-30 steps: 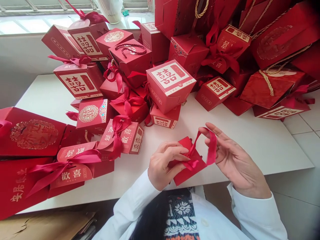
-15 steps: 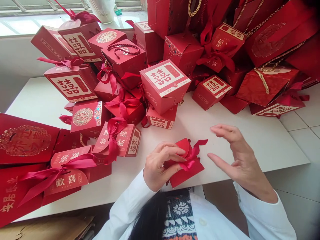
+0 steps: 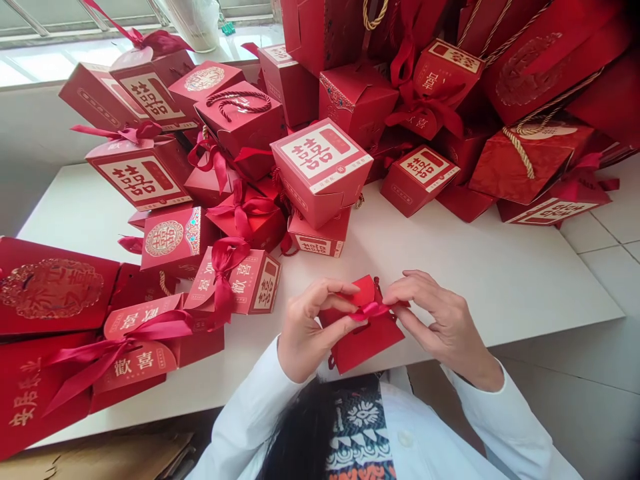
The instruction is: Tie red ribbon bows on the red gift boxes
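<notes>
A small red gift box (image 3: 369, 348) lies near the front edge of the white table, close to my body. Across its top runs a crimson ribbon (image 3: 371, 310). My left hand (image 3: 313, 327) pinches the ribbon's left part between thumb and fingers. On the other side, my right hand (image 3: 440, 320) closes thumb and fingers on the ribbon's right end. Dark red cord shows at the box's far corner and at its lower left. The fingers hide parts of the ribbon.
Red boxes with ribbons and cords are heaped across the back, such as a stacked box (image 3: 320, 193). A ribboned box (image 3: 235, 277) stands to the left, beside larger red boxes (image 3: 53, 283). The white table (image 3: 525, 293) ends at the right above floor tiles.
My right hand has moved left and down from the air and closed on the ribbon's right end. My left hand stays on the ribbon. The view has shifted slightly.
</notes>
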Motion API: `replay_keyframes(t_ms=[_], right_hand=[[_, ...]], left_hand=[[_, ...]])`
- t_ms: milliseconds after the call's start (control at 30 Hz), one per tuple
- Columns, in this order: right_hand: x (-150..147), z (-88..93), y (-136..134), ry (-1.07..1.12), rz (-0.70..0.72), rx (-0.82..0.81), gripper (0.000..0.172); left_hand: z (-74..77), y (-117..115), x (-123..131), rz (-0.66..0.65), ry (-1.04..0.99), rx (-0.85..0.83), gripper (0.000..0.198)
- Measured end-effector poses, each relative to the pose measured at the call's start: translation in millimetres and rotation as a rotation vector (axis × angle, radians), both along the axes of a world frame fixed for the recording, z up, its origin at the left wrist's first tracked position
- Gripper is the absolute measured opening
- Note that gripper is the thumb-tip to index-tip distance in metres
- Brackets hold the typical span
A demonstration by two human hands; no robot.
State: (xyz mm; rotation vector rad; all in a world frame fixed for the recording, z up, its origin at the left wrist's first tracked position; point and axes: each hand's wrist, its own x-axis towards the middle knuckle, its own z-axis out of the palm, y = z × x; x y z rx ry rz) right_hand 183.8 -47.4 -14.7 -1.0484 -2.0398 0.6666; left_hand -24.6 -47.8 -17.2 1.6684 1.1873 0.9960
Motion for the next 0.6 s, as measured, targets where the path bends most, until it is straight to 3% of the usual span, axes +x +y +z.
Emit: replay_keyframes(t_ms=[200,367,500,600], right_hand=[[4,13.1,-2,0.085,0.045,-0.49,0.027],[4,18.4,8,0.156,0.103,-0.685,0.03],[16,25.4,26,0.057,0.166,-0.683,0.035],[20,36.9,41,-0.164,0.233,-0.503,0.028]], left_hand=[[3.9,2,-4,-0.075,-0.029,-0.109,0.021],[4.8,4,-5,-0.137,0.004,-0.067,0.02],[10.1,7,-4,-0.274,0.04,-0.042,0.028],[15.3,8,1,-0.353,0.09,-0.054,0.038]])
